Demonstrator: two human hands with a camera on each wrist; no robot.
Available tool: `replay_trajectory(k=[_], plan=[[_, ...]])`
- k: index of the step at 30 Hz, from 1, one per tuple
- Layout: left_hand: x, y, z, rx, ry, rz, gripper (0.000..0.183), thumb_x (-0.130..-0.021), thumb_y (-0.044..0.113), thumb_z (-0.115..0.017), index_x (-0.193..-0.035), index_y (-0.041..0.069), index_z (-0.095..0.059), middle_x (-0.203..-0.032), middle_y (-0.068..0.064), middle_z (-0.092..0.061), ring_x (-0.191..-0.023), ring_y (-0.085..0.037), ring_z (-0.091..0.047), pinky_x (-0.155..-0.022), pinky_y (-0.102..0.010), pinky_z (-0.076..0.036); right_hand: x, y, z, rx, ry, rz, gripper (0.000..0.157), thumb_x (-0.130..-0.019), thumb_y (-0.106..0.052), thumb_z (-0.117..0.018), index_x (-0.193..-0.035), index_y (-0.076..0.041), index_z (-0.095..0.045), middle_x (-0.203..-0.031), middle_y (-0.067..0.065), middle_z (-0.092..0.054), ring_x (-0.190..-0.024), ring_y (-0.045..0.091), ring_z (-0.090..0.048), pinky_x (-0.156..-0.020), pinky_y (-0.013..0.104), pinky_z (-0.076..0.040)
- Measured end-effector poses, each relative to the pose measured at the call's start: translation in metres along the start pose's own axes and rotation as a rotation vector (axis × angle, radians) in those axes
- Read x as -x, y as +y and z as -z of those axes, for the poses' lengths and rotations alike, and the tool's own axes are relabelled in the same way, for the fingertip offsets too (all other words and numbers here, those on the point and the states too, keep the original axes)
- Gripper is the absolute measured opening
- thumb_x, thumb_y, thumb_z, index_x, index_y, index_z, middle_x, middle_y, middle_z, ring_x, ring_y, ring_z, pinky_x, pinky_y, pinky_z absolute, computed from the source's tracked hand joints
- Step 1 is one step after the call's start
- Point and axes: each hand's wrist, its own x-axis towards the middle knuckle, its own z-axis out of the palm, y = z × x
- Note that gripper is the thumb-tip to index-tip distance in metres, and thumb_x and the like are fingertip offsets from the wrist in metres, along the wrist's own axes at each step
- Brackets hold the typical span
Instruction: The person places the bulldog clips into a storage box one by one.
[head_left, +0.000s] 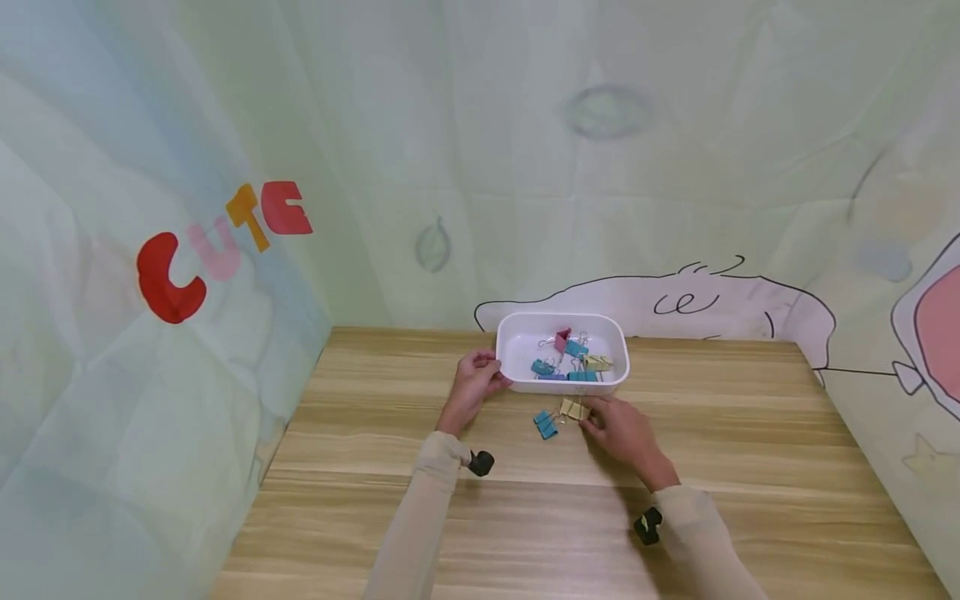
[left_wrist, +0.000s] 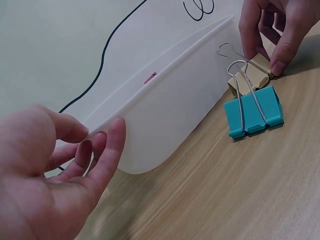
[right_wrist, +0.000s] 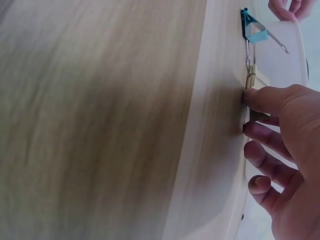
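At the left end of a white plastic box, my left hand pinches the rim between thumb and fingers, as the left wrist view shows up close. My right hand is at the box's front side, thumb and fingertips gripping a pale yellow binder clip low over the table. Just left of that clip lies a teal binder clip, its wire handles pointing toward the yellow one and overlapping it in the left wrist view. The right wrist view shows the yellow clip partly hidden behind the thumb.
Inside the box are several binder clips, among them a red one, a yellow one and teal ones. The box stands near the back edge of a wood-grain table. A printed curtain hangs behind it.
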Motion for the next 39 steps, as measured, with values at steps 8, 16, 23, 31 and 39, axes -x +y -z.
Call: replay_trajectory(k=[8,16,23,31,39], plan=[[0.001,0.001,-0.001,-0.001,0.005,0.006,0.032,-0.104,-0.004,-0.053,-0.133,-0.015,-0.046,-0.107,-0.015,-0.05,-0.09,-0.027,-0.063,-0.083,-0.03,-0.065,0.005,0.0,0.003,0.018,0.003,0.026,0.02,-0.088,-0.015,-0.081,-0.107,-0.011,-0.074,-0.082,-0.002,-0.061,-0.07,0.016,-0.055,-0.058,0.034,-0.053],[0.002,0.0,-0.002,-0.013,0.015,0.009,0.031,-0.105,-0.003,-0.053,-0.133,-0.014,-0.046,-0.11,-0.016,-0.049,-0.098,-0.033,-0.063,-0.084,-0.031,-0.065,0.012,0.001,0.009,0.044,0.054,0.066,0.029,-0.087,-0.015,-0.081,-0.114,-0.009,-0.075,-0.101,0.006,-0.073,-0.079,0.022,-0.067,-0.065,0.039,-0.061],[0.002,0.0,-0.004,0.006,0.031,0.006,0.031,-0.102,-0.006,-0.054,-0.13,-0.017,-0.046,-0.102,-0.015,-0.049,-0.081,-0.021,-0.061,-0.076,-0.028,-0.065,0.015,-0.002,0.018,0.063,0.087,0.091,0.032,-0.087,-0.017,-0.082,-0.115,-0.004,-0.075,-0.109,0.014,-0.074,-0.084,0.03,-0.071,-0.069,0.043,-0.064],[0.0,0.0,-0.003,-0.001,0.035,0.006,0.029,-0.103,-0.006,-0.053,-0.129,-0.016,-0.047,-0.101,-0.014,-0.05,-0.082,-0.021,-0.061,-0.076,-0.028,-0.065,0.01,-0.008,0.028,0.049,0.153,0.149,0.029,-0.087,-0.017,-0.082,-0.114,-0.007,-0.077,-0.106,0.012,-0.075,-0.085,0.031,-0.072,-0.065,0.045,-0.064],[0.001,0.0,-0.003,-0.001,0.023,0.006,0.03,-0.103,-0.006,-0.053,-0.13,-0.016,-0.046,-0.102,-0.015,-0.05,-0.083,-0.023,-0.062,-0.076,-0.028,-0.065,0.0,-0.026,0.043,0.05,0.134,0.164,0.023,-0.088,-0.024,-0.083,-0.106,-0.01,-0.076,-0.092,0.003,-0.074,-0.075,0.021,-0.067,-0.058,0.036,-0.059]])
